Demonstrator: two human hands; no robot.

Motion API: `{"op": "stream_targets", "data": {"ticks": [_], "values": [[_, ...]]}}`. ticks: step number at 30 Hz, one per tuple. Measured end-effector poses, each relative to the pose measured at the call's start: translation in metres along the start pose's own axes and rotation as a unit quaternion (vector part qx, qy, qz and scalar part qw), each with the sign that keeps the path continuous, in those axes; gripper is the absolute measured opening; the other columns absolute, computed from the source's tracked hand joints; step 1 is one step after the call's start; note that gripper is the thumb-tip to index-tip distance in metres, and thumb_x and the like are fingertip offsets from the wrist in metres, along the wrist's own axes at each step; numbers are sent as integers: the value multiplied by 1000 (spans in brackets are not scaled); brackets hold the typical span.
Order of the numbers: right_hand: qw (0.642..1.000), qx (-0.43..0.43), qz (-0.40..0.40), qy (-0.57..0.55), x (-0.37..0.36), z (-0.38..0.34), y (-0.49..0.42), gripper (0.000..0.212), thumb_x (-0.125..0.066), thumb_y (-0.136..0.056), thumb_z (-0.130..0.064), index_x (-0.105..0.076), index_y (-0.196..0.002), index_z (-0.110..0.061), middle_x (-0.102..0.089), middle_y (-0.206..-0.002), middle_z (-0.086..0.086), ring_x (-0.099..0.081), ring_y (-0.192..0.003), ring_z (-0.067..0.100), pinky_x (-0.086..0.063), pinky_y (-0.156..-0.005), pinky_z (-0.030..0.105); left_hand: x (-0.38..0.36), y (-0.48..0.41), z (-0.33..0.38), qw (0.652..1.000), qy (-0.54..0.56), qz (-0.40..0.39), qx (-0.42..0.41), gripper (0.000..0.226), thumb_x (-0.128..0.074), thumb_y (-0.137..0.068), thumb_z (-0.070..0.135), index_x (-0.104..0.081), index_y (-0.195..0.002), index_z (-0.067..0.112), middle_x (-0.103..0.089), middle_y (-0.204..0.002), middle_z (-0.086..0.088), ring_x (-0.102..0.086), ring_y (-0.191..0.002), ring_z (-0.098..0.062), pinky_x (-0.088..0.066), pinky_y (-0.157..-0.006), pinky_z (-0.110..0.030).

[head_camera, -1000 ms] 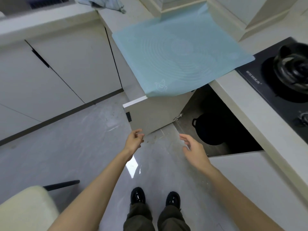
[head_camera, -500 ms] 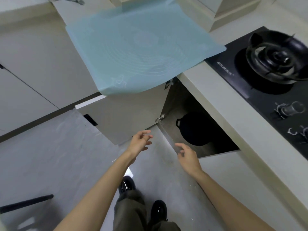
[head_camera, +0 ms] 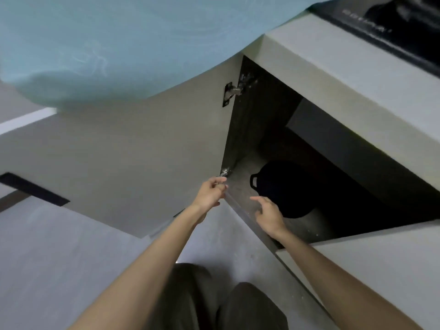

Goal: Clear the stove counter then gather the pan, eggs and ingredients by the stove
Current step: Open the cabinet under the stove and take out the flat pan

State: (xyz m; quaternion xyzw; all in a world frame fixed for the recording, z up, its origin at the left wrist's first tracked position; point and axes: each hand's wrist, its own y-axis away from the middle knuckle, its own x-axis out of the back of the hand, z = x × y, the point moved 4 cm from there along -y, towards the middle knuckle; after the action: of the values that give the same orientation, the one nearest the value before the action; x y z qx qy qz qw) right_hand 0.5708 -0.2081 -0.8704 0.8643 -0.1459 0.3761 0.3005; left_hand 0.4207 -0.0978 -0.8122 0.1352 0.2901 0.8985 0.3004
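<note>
A black pan [head_camera: 285,186] with a small loop handle sits on the floor of an open cupboard under the counter, its far side lost in shadow. My right hand [head_camera: 267,214] hovers over the cupboard's front edge, just left of the pan, fingers apart and holding nothing. My left hand [head_camera: 210,192] is at the cupboard's lower left corner by the bottom hinge, fingers loosely curled and empty. No eggs or ingredients are in view.
The cupboard door [head_camera: 142,158] stands swung open to the left. A light blue silicone mat [head_camera: 119,44] overhangs the counter edge above it. The white counter [head_camera: 345,79] and a corner of the black stove [head_camera: 392,25] are at the upper right. Grey floor lies below.
I have crouched and moved closer, so the cupboard fills the view. Both hands have reached forward to the cupboard opening, the right one close to the pan.
</note>
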Motion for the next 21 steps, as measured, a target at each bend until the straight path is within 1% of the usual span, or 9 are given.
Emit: {"op": "stream_targets", "data": {"ticks": [2, 4, 7, 10, 12, 14, 15, 18, 21], "values": [[1000, 13, 2, 20, -18, 15, -25, 53, -45, -88, 3, -50, -135, -21, -47, -140, 4, -46, -127, 22, -43, -102, 37, -3, -28, -13, 1000, -17, -3, -10, 29, -48, -97, 17, -53, -126, 16, -59, -103, 0, -54, -79, -11, -41, -68, -23], [999, 12, 11, 36, -34, 30, -48, 53, -45, -88, 0, -48, -136, -24, -45, -142, 3, -46, -127, 21, -43, -101, 38, -5, -52, -24, 999, -28, -6, -20, 30, -48, -97, 14, -53, -127, 13, -59, -95, 0, -51, -69, -10, -37, -58, -22], [997, 11, 17, 80, -55, 52, -81, 54, -46, -89, -4, -44, -137, -28, -43, -143, 1, -44, -126, 22, -42, -101, 39, -10, -87, -39, 998, -40, -10, -42, 29, -49, -96, 10, -53, -125, 9, -57, -85, 0, -49, -64, -8, -38, -56, -20], [990, 10, 0, 143, -73, 71, -110, 58, -47, -90, -9, -34, -144, -26, -37, -149, -1, -38, -130, 23, -36, -104, 39, -17, -111, -51, 996, -54, -21, -71, 26, -49, -97, 13, -54, -123, 11, -58, -93, -2, -49, -66, -8, -39, -55, -16], [987, -1, -13, 163, -82, 83, -127, 63, -46, -90, -10, -27, -148, -24, -30, -153, -1, -32, -134, 24, -33, -107, 40, -22, -125, -60, 995, -65, -35, -74, 24, -49, -97, 16, -55, -121, 15, -58, -91, 0, -49, -66, -8, -38, -51, -14], [986, -7, -28, 166, -89, 91, -144, 67, -45, -89, -7, -21, -150, -24, -22, -157, -3, -27, -138, 25, -29, -110, 42, -23, -138, -66, 994, -65, -43, -74, 24, -50, -97, 19, -56, -120, 17, -56, -83, 1, -50, -67, -8, -38, -54, -17], [985, -8, -34, 167, -94, 96, -153, 69, -45, -89, -6, -20, -151, -24, -19, -158, -3, -24, -139, 25, -28, -111, 43, -24, -144, -69, 994, -62, -45, -76, 26, -50, -97, 18, -57, -121, 15, -58, -86, 0, -51, -69, -9, -39, -55, -19], [985, -11, -43, 169, -105, 106, -175, 71, -45, -89, -5, -18, -151, -25, -14, -159, -3, -20, -141, 24, -26, -113, 45, -22, -158, -72, 995, -52, -34, -80, 23, -49, -97, 15, -58, -118, 14, -61, -108, -6, -55, -80, -13, -44, -65, -23], [983, -17, -53, 175, -117, 117, -193, 75, -47, -87, -3, -16, -152, -26, -10, -160, -1, -16, -143, 25, -23, -115, 47, -21, -168, -77, 997, -28, -32, -62, 20, -50, -96, 16, -58, -114, 20, -62, -117, -5, -58, -94, -18, -47, -74, -26]]}}
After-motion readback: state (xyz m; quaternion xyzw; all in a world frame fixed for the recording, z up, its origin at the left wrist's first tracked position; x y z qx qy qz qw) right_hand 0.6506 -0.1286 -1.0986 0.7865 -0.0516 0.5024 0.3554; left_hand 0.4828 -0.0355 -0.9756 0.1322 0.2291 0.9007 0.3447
